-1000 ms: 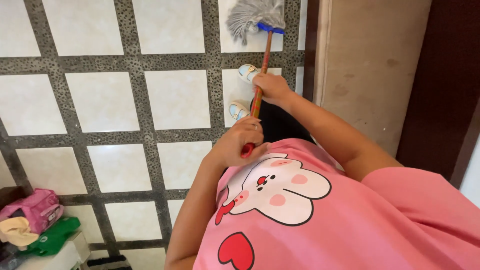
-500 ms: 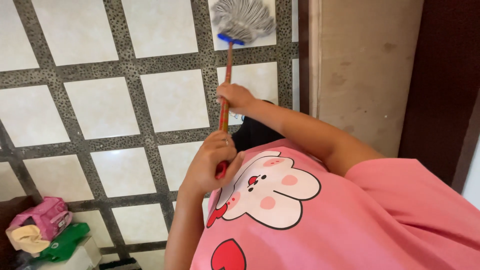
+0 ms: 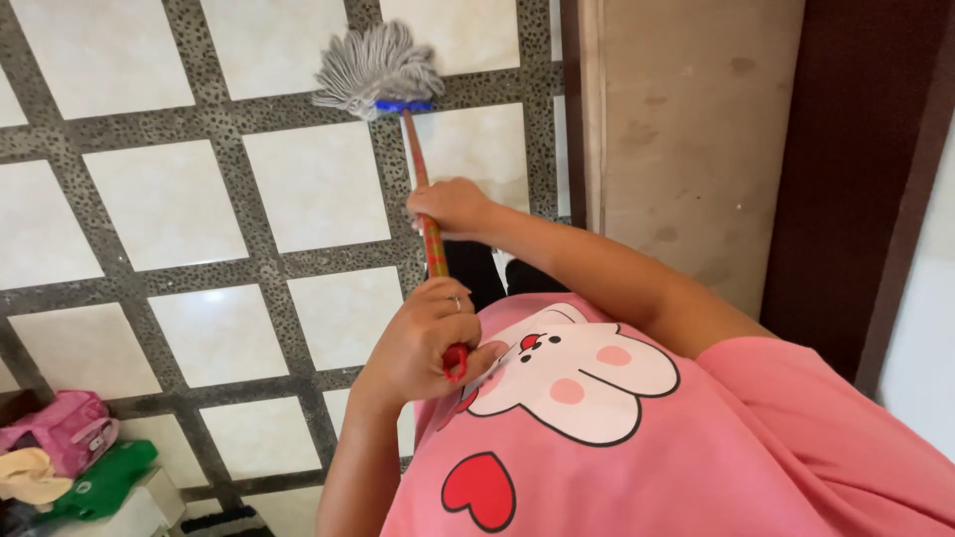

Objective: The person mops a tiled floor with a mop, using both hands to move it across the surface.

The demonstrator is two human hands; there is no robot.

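Note:
A mop with a grey string head (image 3: 376, 70) on a blue clamp rests on the tiled floor (image 3: 199, 199) ahead of me. Its red patterned handle (image 3: 415, 149) runs back toward my pink shirt. My right hand (image 3: 450, 206) grips the handle partway down, arm stretched forward. My left hand (image 3: 423, 343), with a ring on one finger, is closed around the handle's red top end, close to my chest. My feet are hidden behind my arms and dark trousers.
The floor has cream tiles set in dark speckled bands. A beige wall (image 3: 686, 129) and a dark brown door frame (image 3: 846, 149) stand close on the right. At lower left, a pink bag (image 3: 65, 433) and green cloth (image 3: 104, 477) lie on a white box.
The mop head has swept leftward across the floor, from near the wall to the dark band further left. Both hands stayed on the handle and shifted left with it.

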